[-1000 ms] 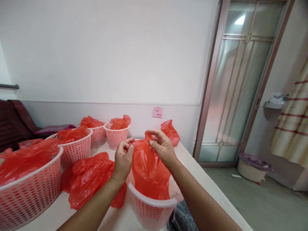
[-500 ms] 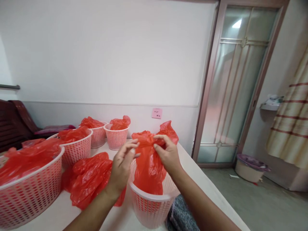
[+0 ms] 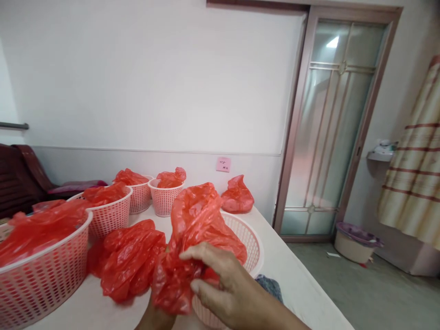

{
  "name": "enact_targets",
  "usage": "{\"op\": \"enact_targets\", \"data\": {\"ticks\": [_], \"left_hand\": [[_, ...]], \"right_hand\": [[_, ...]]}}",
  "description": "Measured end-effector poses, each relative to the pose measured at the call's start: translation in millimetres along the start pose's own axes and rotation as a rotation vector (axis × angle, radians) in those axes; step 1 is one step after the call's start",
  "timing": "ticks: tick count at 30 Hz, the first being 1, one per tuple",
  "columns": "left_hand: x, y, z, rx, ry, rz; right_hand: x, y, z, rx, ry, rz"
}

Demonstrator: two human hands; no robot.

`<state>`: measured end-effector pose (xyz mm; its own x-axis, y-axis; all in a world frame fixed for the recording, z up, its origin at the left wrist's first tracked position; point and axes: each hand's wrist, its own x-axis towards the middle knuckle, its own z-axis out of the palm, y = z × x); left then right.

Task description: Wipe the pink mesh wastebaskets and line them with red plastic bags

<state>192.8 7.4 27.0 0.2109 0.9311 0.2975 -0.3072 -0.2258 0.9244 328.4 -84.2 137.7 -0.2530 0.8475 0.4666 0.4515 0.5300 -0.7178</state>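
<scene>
A crumpled red plastic bag (image 3: 195,211) is gathered up in front of me, over the left side of a white-pink mesh basket (image 3: 256,250). My left hand (image 3: 158,314) is mostly hidden behind the bag, bunching it from below; only the wrist and a bit of finger show. My right hand (image 3: 223,284) curls its fingers and thumb around the bag's near side at the gathered part. Just left of my hands, a heap of red plastic bags (image 3: 130,261) lies on the white table (image 3: 292,284).
A large basket (image 3: 44,275) of red bags stands at near left. Smaller filled baskets (image 3: 167,201) stand farther back. A tied red bag (image 3: 238,196) sits by the wall. Dark grey cloth (image 3: 270,288) lies right of the near basket. A sliding door (image 3: 330,137) stands at right.
The red bag has come up out of the near basket and toward me, to the left. Both hands have moved down and closer, and the left is now behind the bag.
</scene>
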Motion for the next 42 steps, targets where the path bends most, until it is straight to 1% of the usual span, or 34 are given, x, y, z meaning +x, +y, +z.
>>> {"op": "enact_targets", "data": {"ticks": [2, 4, 6, 7, 8, 9, 12, 13, 14, 15, 17, 18, 19, 20, 22, 23, 24, 25, 26, 28, 29, 30, 31, 32, 33, 35, 37, 38, 39, 41, 42], "left_hand": [[-11.1, -3.0, -14.5, 0.028, 0.033, -0.016], [-18.8, -3.4, -22.9, 0.06, 0.104, -0.033], [-20.0, -1.3, -26.3, 0.096, 0.218, -0.053], [-18.6, 0.5, -26.9, 0.109, 0.268, -0.062], [-16.7, 2.6, -27.1, 0.118, 0.304, -0.069], [-14.8, 4.5, -27.1, 0.121, 0.322, -0.069], [-15.4, 7.1, -25.2, 0.111, 0.323, -0.056], [-18.0, 6.3, -23.8, 0.12, 0.323, -0.045], [-21.5, 4.8, -22.0, 0.138, 0.317, -0.024], [-25.3, 3.0, -19.8, 0.167, 0.3, 0.008], [-31.5, 0.1, -15.2, 0.252, 0.231, 0.102], [-33.1, -0.3, -13.5, 0.301, 0.192, 0.152], [-33.4, 0.3, -12.4, 0.349, 0.152, 0.194], [-32.4, 1.9, -12.2, 0.4, 0.1, 0.23], [-27.2, 6.5, -14.3, 0.502, -0.022, 0.289], [-23.4, 8.6, -16.5, 0.545, -0.078, 0.307], [-19.2, 10.1, -19.0, 0.578, -0.123, 0.32], [-14.7, 10.7, -21.7, 0.601, -0.152, 0.322], [-10.1, 10.5, -24.2, 0.615, -0.16, 0.311], [-0.5, 8.8, -27.7, 0.605, -0.145, 0.254], [4.2, 8.6, -28.1, 0.579, -0.133, 0.212], [8.6, 9.5, -27.3, 0.535, -0.113, 0.159], [12.3, 12.1, -25.1, 0.467, -0.08, 0.086], [15.0, 16.8, -21.6, 0.372, -0.032, 0.002], [16.2, 23.4, -17.0, 0.253, 0.023, -0.09], [13.3, 41.4, -5.7, -0.041, 0.108, -0.233], [4.7, 61.6, 4.2, -0.334, 0.143, -0.302], [-0.6, 70.8, 7.2, -0.446, 0.153, -0.329], [-5.7, 78.5, 8.3, -0.529, 0.164, -0.366], [-13.4, 88.9, 4.7, -0.594, 0.199, -0.435], [-15.5, 91.8, 0.2, -0.578, 0.214, -0.446]], "right_hand": [[-6.1, -0.1, 1.4, -0.029, -0.106, 0.027], [-10.1, 4.6, 6.1, -0.012, -0.201, 0.037], [-13.0, 11.3, 8.8, 0.041, -0.241, 0.039], [-13.9, 15.1, 7.4, 0.091, -0.222, 0.056], [-14.3, 19.1, 3.6, 0.16, -0.172, 0.087], [-13.8, 23.5, -2.8, 0.237, -0.085, 0.13], [-6.1, 38.4, -30.7, 0.498, 0.321, 0.292], [-1.6, 43.0, -40.1, 0.583, 0.422, 0.357], [3.4, 46.5, -48.0, 0.671, 0.454, 0.424], [8.4, 48.8, -54.0, 0.767, 0.423, 0.486], [17.5, 48.6, -59.8, 0.934, 0.256, 0.552], [21.4, 46.7, -60.2, 0.978, 0.186, 0.553], [24.8, 44.3, -59.9, 0.991, 0.144, 0.543], [27.8, 42.0, -59.6, 0.975, 0.134, 0.537], [32.9, 39.6, -61.8, 0.867, 0.178, 0.537], [34.9, 39.7, -65.3, 0.778, 0.229, 0.518], [36.2, 40.3, -70.5, 0.654, 0.306, 0.468], [36.6, 40.7, -77.1, 0.482, 0.406, 0.376], [35.8, 40.0, -84.4, 0.26, 0.513, 0.249], [30.6, 32.7, -97.3, -0.25, 0.701, -0.061], [26.5, 25.5, -100.9, -0.474, 0.763, -0.213], [22.0, 16.2, -101.5, -0.635, 0.807, -0.341], [17.6, 5.5, -98.5, -0.708, 0.828, -0.441], [13.8, -5.7, -91.9, -0.707, 0.828, -0.5], [11.1, -16.4, -81.7, -0.65, 0.802, -0.519], [9.7, -32.3, -52.6, -0.462, 0.649, -0.453], [13.2, -36.9, -16.4, -0.351, 0.38, -0.372], [15.9, -34.9, 2.0, -0.349, 0.236, -0.37], [18.3, -30.8, 19.3, -0.362, 0.115, -0.361], [21.0, -20.8, 45.6, -0.424, 0.004, -0.401], [20.5, -17.2, 52.7, -0.45, -0.042, -0.416]]}}
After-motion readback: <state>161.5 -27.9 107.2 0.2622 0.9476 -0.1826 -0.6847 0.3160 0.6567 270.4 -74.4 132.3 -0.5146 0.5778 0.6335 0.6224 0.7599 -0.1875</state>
